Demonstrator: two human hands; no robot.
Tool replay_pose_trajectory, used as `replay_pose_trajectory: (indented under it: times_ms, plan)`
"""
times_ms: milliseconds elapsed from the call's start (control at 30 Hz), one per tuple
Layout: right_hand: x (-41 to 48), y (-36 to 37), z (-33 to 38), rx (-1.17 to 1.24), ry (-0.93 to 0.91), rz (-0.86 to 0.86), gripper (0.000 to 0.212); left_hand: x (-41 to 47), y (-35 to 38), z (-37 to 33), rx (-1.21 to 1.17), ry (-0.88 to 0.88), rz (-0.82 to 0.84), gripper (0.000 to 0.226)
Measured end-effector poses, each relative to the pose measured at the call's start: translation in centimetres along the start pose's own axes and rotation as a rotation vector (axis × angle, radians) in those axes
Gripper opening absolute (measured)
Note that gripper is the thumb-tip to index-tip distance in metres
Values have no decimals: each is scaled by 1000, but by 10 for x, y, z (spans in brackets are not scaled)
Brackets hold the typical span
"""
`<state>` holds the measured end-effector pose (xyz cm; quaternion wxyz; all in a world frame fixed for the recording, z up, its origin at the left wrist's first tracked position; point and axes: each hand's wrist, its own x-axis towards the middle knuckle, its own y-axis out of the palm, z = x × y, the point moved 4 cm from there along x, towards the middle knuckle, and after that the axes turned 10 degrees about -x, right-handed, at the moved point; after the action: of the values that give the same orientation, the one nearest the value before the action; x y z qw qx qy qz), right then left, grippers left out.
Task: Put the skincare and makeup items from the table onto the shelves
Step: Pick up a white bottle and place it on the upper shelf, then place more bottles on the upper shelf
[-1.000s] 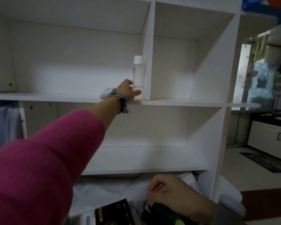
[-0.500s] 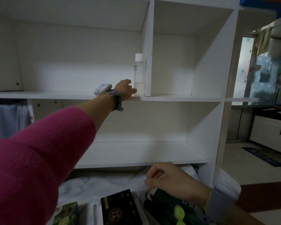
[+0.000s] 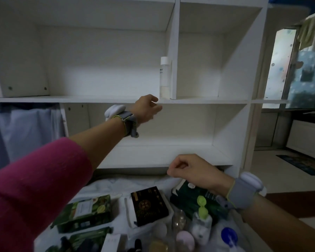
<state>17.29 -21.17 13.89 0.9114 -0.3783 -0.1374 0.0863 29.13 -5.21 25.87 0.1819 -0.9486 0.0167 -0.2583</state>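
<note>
Your tall bottle (image 3: 165,77) stands on the upper shelf (image 3: 80,99), at the right end of its left compartment, just beside the divider (image 3: 174,51); your left hand (image 3: 146,109) lies before that shelf's edge, below and left of the bottle, apart from it. Your right hand (image 3: 193,171) sits before the lower shelf (image 3: 153,157), above a sachet (image 3: 195,197) on the table (image 3: 105,186). Left of the sachet lie a box (image 3: 149,204) and, farther left, a carton (image 3: 85,210); a small bottle (image 3: 201,213) stands nearer you.
</note>
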Motion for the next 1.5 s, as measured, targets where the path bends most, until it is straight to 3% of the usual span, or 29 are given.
replay_pose_trajectory:
  times_ms: [500,600,700,900,1100,1233,1367,1500]
  plan:
    - [-84,25,16,-54,65,-46,19,-202,15,31,48,-150,267,22]
    - [-95,39,9,-88,100,-47,29,-231,18,44,100,-178,313,17]
    - [-101,55,0,-105,127,-48,40,-250,22,55,164,-174,342,11]
    - [-118,83,-19,-182,226,-27,64,-289,41,78,343,-189,449,21]
    - [-126,102,-40,-120,316,-25,63,-310,61,103,612,-185,597,28]
    - [-129,113,-49,-84,360,-20,63,-319,64,116,620,-186,659,24]
    - [-128,121,-58,-73,387,-21,81,-323,68,125,654,-131,665,21]
    - [-128,127,-60,-83,395,-17,82,-324,71,130,739,-121,681,23]
